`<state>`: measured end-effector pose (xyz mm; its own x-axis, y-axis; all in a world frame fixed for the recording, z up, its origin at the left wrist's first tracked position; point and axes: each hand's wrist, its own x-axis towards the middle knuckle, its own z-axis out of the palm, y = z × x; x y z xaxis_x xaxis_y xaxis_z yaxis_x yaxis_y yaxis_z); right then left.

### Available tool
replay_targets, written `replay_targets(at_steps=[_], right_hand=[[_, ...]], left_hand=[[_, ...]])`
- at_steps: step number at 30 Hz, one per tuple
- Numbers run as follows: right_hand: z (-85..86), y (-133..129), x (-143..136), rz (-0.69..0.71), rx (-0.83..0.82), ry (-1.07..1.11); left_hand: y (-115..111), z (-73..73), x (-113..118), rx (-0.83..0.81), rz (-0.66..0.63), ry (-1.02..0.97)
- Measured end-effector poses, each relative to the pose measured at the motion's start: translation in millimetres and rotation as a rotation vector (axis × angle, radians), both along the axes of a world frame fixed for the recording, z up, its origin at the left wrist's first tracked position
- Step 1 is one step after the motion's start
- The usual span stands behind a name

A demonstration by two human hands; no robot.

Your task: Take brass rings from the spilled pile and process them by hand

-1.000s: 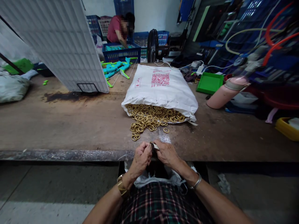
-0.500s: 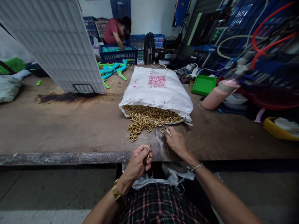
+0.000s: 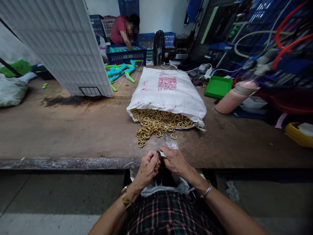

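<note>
Just above the near edge of the desk [image 3: 73, 130], the left hand [image 3: 148, 167] pinches a gold ring [image 3: 156, 164], mostly hidden by its fingers, while the right hand [image 3: 176, 161] grips a small tool [image 3: 162, 154] close against it; whether they touch is unclear. Beyond, more gold rings [image 3: 152, 125] spill from a white sack [image 3: 168, 96] lying on its side.

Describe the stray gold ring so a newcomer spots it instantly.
On the brown table, find the white sack with red printing. Round gold-coloured rings spill from its open mouth. Right of the spill's near end, the stray ring lies separate from the rest.
</note>
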<state>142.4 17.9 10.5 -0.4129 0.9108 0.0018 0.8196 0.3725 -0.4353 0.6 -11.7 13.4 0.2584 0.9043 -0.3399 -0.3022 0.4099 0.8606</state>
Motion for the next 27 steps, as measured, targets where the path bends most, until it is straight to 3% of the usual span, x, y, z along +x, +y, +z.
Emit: replay_targets(at_steps=[15, 18, 22, 27], right_hand=[[2.4, -3.7, -0.3, 0.035, -0.089, -0.176], [1.8, 4.0, 5.6, -0.074, -0.07, -0.256], [2.7, 25.2, 22.0, -0.329, 0.015, -0.314], [3.7, 50.1, 34.5, -0.51, 0.088, -0.232]], left_hand=[[-4.3, -4.3, -0.5, 0.014, -0.01, -0.048], [-8.9, 5.1, -1.8, -0.023, -0.048, -0.18], [-11.2, 18.7, -4.2, -0.141, -0.103, -0.388], [-5.3, 10.3, -5.7, -0.286, 0.011, -0.48]])
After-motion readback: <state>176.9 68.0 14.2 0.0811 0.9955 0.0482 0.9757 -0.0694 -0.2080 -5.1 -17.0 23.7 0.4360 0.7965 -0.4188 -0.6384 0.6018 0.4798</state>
